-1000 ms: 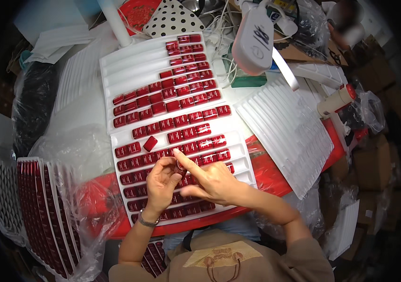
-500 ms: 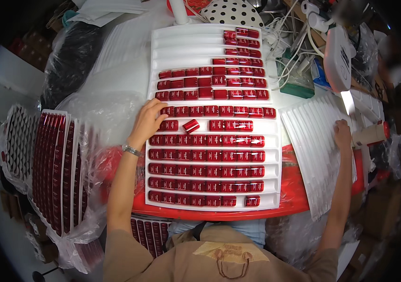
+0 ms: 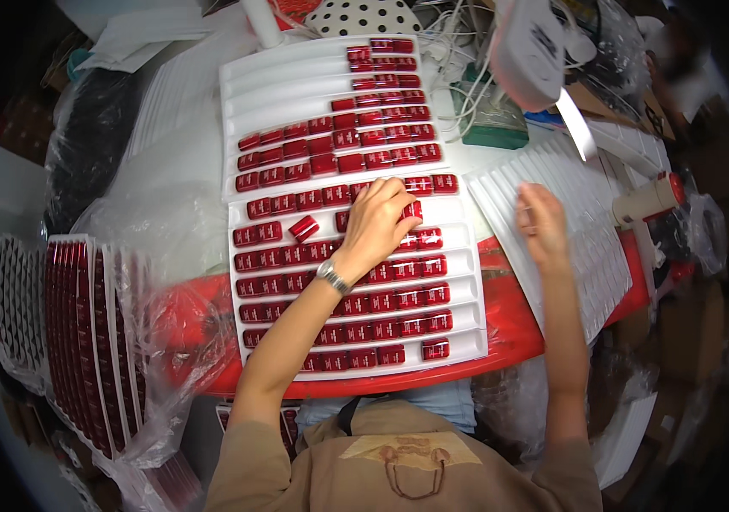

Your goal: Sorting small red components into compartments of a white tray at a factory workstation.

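A crowded workbench fills the view: a red table piled with clear plastic bags, cables, a green box and a white lamp hanging over the far side.

In the middle lies a white tray with long grooved rows. Its nearest rows are packed end to end with small red pieces; the far rows are only partly filled, mostly on their right side, and the farthest grooves at the left are bare. One loose piece lies tilted across a row, out of line with the others. To the right of the tray lies a second white tray, ribbed and with nothing in its grooves. At the left edge of the table a stack of filled trays stands on edge inside a plastic bag, the red pieces showing in columns.

The left hand, a watch on its wrist, lies palm down on the tray's middle rows, fingers curled with the tips pressing on a piece at the right end of a row; whether it grips that piece I cannot tell. The loose piece lies just to the left of this hand, not touching it. The right hand hovers over the second tray, blurred, fingers loosely bent and holding nothing visible.
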Tool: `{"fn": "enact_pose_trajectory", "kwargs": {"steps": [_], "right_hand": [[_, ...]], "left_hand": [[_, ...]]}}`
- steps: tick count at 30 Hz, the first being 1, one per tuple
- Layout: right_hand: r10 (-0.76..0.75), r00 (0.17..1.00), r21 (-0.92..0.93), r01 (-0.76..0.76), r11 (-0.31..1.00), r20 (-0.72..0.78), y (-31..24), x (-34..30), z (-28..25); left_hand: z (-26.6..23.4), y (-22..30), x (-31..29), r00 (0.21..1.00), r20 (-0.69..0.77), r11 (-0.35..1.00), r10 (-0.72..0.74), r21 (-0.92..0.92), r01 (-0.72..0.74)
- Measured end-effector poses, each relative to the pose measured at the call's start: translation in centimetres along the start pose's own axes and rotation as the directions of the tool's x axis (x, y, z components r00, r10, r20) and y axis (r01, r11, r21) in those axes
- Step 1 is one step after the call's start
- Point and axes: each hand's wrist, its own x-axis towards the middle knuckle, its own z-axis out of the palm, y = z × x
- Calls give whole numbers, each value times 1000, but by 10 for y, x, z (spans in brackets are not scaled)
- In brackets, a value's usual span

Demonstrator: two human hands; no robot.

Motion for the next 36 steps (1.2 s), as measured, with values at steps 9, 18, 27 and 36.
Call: {"fn": "enact_pose_trajectory", "kwargs": {"steps": [9, 18, 27, 36], "right_hand": [[-294, 946, 11, 298, 955, -135, 11, -20, 112], [-612, 782, -282, 618, 734, 121, 20, -30, 88], [-75, 997, 42, 76, 996, -6, 4, -21, 37], [-216, 975, -65, 219, 974, 45, 7, -42, 76]], "left_hand": [[6, 69, -8, 949, -213, 854, -231, -512, 93], [8, 62, -7, 924, -165, 788, -346, -586, 190], [45, 22, 24, 1000, -8, 997, -13, 79, 14], [-26, -12, -19, 998, 24, 974, -50, 223, 43]]}}
